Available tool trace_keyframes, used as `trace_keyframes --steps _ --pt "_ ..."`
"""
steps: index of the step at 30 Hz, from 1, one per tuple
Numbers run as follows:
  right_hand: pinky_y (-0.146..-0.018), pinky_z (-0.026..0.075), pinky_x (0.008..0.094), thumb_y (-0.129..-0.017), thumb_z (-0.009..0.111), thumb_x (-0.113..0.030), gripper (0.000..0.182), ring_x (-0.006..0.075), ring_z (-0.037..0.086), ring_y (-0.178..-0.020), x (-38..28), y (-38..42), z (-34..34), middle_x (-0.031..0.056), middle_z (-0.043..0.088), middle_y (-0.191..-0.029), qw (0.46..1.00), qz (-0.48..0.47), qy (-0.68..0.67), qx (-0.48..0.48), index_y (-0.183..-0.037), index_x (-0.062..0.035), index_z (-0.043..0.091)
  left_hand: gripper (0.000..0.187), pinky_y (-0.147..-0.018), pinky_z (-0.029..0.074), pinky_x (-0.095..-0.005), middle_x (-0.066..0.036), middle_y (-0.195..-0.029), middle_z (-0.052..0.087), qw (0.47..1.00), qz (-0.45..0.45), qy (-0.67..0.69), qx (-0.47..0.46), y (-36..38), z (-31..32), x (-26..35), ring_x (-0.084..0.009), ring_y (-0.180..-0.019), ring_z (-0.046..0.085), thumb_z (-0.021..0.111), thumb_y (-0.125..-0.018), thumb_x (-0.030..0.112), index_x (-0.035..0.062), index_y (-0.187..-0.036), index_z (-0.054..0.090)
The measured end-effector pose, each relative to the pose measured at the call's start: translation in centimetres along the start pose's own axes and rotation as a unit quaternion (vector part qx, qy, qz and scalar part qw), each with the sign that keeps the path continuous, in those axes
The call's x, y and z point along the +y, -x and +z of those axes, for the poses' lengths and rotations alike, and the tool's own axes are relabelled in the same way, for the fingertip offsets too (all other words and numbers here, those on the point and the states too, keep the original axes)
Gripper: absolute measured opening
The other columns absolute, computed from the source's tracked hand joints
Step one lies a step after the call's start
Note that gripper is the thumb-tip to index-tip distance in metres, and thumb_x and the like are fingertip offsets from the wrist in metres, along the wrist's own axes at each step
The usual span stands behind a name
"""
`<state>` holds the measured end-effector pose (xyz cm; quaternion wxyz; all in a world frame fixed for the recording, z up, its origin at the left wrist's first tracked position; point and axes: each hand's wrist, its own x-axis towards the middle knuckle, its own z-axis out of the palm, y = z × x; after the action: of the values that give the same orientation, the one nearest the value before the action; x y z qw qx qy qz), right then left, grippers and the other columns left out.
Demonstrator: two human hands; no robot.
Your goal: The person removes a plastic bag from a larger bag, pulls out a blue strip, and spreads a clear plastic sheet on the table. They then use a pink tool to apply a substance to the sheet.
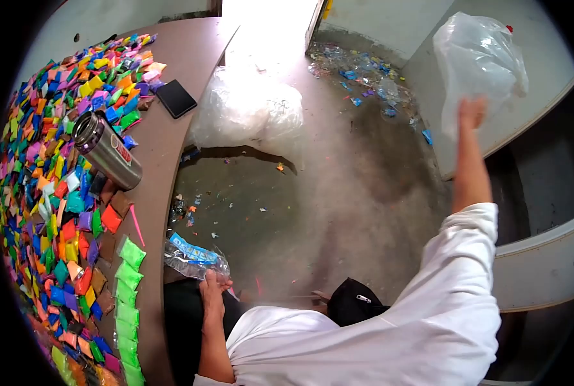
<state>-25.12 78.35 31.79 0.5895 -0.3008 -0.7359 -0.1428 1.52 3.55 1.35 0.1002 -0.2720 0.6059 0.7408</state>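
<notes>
My left hand (215, 286) is low in the middle, its fingers closed on a clear plastic packet (195, 256) with a blue printed band. To its left, a strip of bright green packets (128, 293) lies along the table edge. My right arm stretches far to the upper right. My right hand (472, 112) is smeared by motion and overlaps a large clear plastic bag (477, 55) against a white panel. Whether its fingers grip that bag cannot be made out.
On the brown table (155, 145) lie many small coloured packets (61, 212), a steel flask (110, 154) and a black flat device (176, 99). A big clear bag (248, 109) stands beside the table. Litter (370, 83) covers part of the floor; a black bag (352, 301) is near my lap.
</notes>
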Motion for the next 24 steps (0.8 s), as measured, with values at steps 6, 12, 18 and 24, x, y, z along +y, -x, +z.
trace_keyframes --steps 6,12,18,24 --pt "-0.076 0.052 0.0373 -0.086 0.066 -0.032 0.029 0.0204 0.066 -0.081 -18.6 31.8 -10.8 0.0102 0.071 -0.090 0.577 0.018 -0.364 -0.731 -0.094 -0.0053 0.073 0.051 -0.063 0.050 -0.0300 -0.009 -0.077 0.064 0.992 0.037 -0.073 -0.093 1.8 -1.6 0.2 -0.0174 -0.065 0.062 0.043 -0.101 0.043 -0.0015 -0.084 0.062" --pt "-0.074 0.053 0.0383 -0.087 0.037 -0.078 0.088 0.0246 0.065 -0.087 -30.5 40.0 -37.4 0.0145 0.068 -0.104 0.074 -0.052 -0.298 -0.950 -0.114 0.0015 0.064 0.051 -0.065 0.045 -0.0288 -0.007 -0.072 0.063 0.985 0.058 -0.086 -0.135 3.7 -1.3 1.3 -0.0153 -0.068 0.060 0.046 -0.100 0.045 0.0015 -0.080 0.064" --pt "-0.070 0.052 0.0362 -0.089 0.050 -0.066 0.068 0.0229 0.064 -0.082 -33.5 42.3 -40.3 0.0115 0.068 -0.099 -0.008 0.111 -0.375 -0.920 -0.110 -0.0030 0.066 0.041 -0.069 0.045 -0.0282 -0.003 -0.078 0.064 0.966 0.088 -0.127 -0.206 5.5 -1.6 1.8 -0.0114 -0.072 0.056 0.052 -0.099 0.033 -0.0023 -0.084 0.066" --pt "-0.060 0.045 0.0270 -0.082 0.073 -0.012 0.011 0.0077 0.056 -0.069 -34.9 44.6 -40.7 -0.0008 0.063 -0.075 0.146 0.122 -0.458 -0.869 -0.089 -0.0046 0.068 0.036 -0.066 0.045 -0.0280 -0.001 -0.076 0.063 0.963 0.114 -0.165 -0.181 5.8 -0.7 2.2 -0.0096 -0.071 0.055 0.056 -0.097 0.029 -0.0022 -0.081 0.066"
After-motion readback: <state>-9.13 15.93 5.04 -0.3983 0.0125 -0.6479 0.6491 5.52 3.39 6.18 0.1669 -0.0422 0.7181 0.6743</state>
